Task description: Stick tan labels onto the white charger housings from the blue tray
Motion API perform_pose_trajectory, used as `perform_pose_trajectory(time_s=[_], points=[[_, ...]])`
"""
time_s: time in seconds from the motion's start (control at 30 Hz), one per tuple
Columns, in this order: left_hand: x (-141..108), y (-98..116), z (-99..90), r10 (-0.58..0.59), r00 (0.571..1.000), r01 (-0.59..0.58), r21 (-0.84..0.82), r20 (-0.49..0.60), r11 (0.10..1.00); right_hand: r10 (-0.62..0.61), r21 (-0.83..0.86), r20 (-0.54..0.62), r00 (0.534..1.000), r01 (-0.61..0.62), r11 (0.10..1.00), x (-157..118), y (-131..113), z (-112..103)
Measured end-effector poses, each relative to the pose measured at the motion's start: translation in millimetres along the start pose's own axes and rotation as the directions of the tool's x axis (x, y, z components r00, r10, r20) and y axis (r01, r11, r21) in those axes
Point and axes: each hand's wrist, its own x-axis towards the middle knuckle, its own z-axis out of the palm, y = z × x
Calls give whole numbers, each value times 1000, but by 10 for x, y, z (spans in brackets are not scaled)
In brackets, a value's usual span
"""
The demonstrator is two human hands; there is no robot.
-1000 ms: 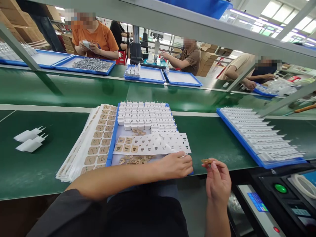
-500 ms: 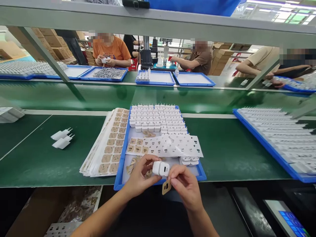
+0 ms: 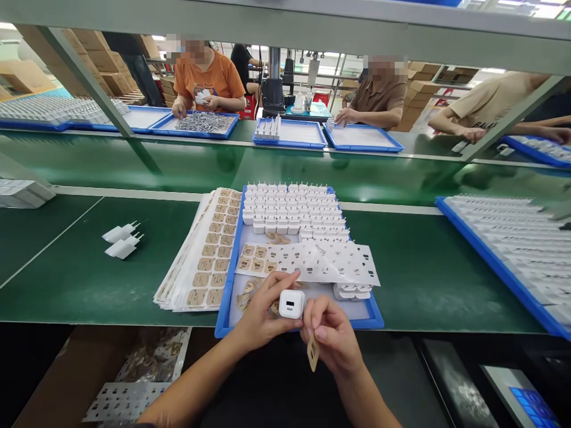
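1 white charger (image 3: pixel 292 304) in your L hand (image 3: pixel 261 315) – thumb & fingers closed round its sides. 1 tan label (image 3: pixel 313 355) in your R hand (image 3: pixel 334 337) – pinched tight, hanging below the fingertips. Just beyond your fingers: 1 part-used sheet (image 3: pixel 321 263) w/ 5 labels, across 1 blue tray (image 3: pixel 226 297). 2 loose chargers (image 3: pixel 121 248) well left of your L fingers.

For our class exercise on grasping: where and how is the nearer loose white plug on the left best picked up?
Probably pinch the nearer white plug by its wide body, coming from the left: it lies with its thin prongs pointing right.
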Motion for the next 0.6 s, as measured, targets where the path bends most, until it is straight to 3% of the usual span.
perform_pose_trajectory(time_s=[0.1,0.2,0.33,0.43,0.5,0.6], points=[[-33,-33,56,-80,990,60,-169,-116,984,20,75,22,1000,-21,997,29,38,16],[-71,-33,51,-81,988,53,-199,-134,978,21,72,41,999,-24,997,45,61,19],[-94,-15,-54,119,985,-107,105,-124,989,15,-122,40,999,-10,993,55,-20,-19],[-88,13,-127,247,964,-204,319,-102,926,-125,-327,-41,991,105,939,81,-160,-47],[-77,42,-150,292,953,-246,363,-78,899,-219,-456,-77,973,160,875,110,-249,-41],[-57,89,-156,325,945,-291,371,-31,882,-257,-575,-62,964,176,799,152,-322,2]])
